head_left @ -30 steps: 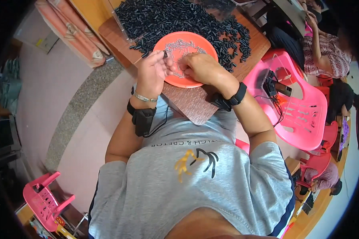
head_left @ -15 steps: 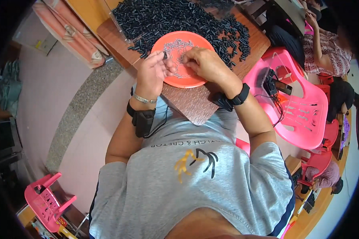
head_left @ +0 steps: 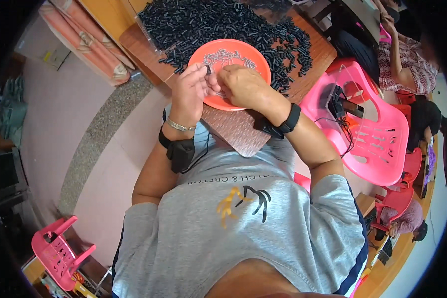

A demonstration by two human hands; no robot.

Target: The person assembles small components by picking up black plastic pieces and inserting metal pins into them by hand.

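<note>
An orange-red round plate [head_left: 264, 63] with many small silvery metal pieces [head_left: 226, 55] spread in it lies at the near edge of a brown wooden table [head_left: 241, 130]. Over its left side my left hand [head_left: 187, 93] is curled, palm up, with a small black cylindrical piece [head_left: 208, 69] between thumb and forefinger. My right hand [head_left: 248, 87] is above the plate, its fingers bent down in a pinch close to the left fingertips. What the right fingertips hold, if anything, is hidden behind the hand.
A large heap of small black cylindrical pieces [head_left: 208, 25] covers the table beyond the plate. At right stands a pink plastic chair [head_left: 382, 139] carrying a black device with cables [head_left: 340, 107]. Other people sit farther right. A patterned orange curtain [head_left: 84, 37] hangs at left.
My right hand has moved left across the plate, from the silvery pieces toward my left hand. The left hand stays nearly in place with the black piece.
</note>
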